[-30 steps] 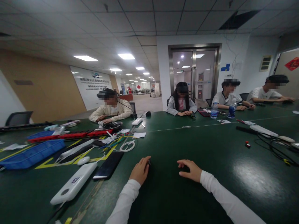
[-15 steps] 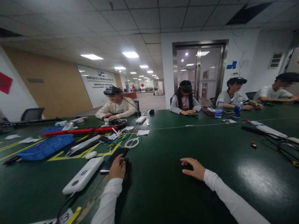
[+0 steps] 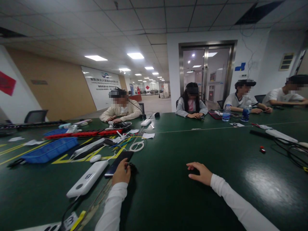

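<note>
My left hand (image 3: 122, 172) is over the green tabletop, fingers curled in a pinch. A small dark object (image 3: 132, 167) shows at its fingertips, too blurred to name. Right beside that hand lies a dark flat phone-like slab (image 3: 120, 163), partly covered by the fingers. To its left is a white elongated device (image 3: 88, 179) with a black cable. My right hand (image 3: 200, 174) hovers above or rests on the bare table, thumb and fingers apart, holding nothing.
Left on the green table (image 3: 163, 192) are a blue tray (image 3: 50, 149), a white puck (image 3: 95, 158), a coiled white cable (image 3: 136, 146) and tangled wires. At right lie a small red-and-black item (image 3: 262, 149) and black cables (image 3: 288, 152). Several people with headsets sit opposite, near bottles (image 3: 226, 114).
The view has shifted slightly, moving the scene a little to the right in the picture. The dark object at my left fingertips shows a little more. My right hand keeps its pose.
</note>
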`<state>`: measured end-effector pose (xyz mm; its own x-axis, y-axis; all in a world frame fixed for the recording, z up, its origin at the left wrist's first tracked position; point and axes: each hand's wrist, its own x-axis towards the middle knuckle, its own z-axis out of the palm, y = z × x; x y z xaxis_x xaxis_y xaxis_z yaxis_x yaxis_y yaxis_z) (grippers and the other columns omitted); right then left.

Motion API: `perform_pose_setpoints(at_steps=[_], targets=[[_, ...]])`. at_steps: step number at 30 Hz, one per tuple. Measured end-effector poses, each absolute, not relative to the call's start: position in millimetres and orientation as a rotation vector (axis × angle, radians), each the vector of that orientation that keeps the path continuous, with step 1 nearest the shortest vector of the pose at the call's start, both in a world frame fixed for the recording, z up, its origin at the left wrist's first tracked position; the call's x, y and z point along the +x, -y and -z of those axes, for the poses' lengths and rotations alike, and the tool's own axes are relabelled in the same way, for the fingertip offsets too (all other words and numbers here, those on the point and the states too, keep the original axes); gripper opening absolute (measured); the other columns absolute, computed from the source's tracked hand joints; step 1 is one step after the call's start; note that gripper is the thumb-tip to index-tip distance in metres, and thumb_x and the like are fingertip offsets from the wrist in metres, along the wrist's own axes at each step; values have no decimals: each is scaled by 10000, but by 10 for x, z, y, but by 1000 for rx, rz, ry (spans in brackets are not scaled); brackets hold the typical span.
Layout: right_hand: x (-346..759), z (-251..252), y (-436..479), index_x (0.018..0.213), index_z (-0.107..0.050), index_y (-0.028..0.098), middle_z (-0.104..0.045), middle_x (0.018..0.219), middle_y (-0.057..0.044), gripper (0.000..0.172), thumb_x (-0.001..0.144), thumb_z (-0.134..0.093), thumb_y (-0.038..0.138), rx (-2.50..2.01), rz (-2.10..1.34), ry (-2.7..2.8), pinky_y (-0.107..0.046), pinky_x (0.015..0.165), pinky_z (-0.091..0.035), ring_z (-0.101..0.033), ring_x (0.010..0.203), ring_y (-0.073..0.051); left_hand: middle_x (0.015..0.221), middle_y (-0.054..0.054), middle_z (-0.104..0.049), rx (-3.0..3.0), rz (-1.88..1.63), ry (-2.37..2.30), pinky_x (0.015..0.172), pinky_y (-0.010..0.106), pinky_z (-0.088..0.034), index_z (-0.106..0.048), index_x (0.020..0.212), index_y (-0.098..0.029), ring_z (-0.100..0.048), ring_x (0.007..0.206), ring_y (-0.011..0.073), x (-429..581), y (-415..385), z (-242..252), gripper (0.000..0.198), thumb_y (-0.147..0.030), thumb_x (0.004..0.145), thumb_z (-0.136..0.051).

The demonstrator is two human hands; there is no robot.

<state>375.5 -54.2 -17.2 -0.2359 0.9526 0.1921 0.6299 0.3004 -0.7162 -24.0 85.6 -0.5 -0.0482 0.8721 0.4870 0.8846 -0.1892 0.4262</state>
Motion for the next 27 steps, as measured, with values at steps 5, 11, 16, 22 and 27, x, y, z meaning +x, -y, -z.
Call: perform_pose_setpoints(at_steps=[5,11,16,22,27], targets=[[3739,142,548,1128,-450,243,-545,996,-31,426,740,-550,389,-1389,-666,1979,-377,867,-356,-489,952,-205,911,61,-589,-2164,1048,1946,743,291,-447,-407,1100,-160,-572,785,169,-217,-837,-12,425,-237,682,-424],[3745,166,524,1124,-454,246,-538,998,-27,413,748,-536,398,-1389,-676,1972,-371,857,-366,-482,963,-204,898,45,-611,-2150,1003,1970,735,276,-447,-412,1091,-169,-577,794,158,-188,-807,-36,423,-243,676,-446],[3739,155,544,1116,-459,249,-532,1008,-26,397,754,-534,394,-1400,-695,1969,-373,851,-374,-479,969,-201,932,43,-607,-2213,945,1990,731,274,-448,-404,1094,-181,-580,796,154,-204,-823,-17,407,-250,694,-442],[3729,123,580,1110,-465,247,-522,1031,-29,380,765,-522,396,-1397,-679,1949,-381,859,-370,-468,989,-203,917,37,-626,-2244,865,1990,761,273,-435,-449,1041,-197,-575,850,162,-233,-857,25,338,-272,712,-440],[3736,135,566,1089,-484,243,-528,1017,-28,366,760,-530,395,-1386,-674,1972,-379,855,-374,-477,975,-205,862,32,-643,-2204,792,1997,749,278,-433,-533,941,-206,-577,844,174,-214,-829,0,265,-295,703,-459]])
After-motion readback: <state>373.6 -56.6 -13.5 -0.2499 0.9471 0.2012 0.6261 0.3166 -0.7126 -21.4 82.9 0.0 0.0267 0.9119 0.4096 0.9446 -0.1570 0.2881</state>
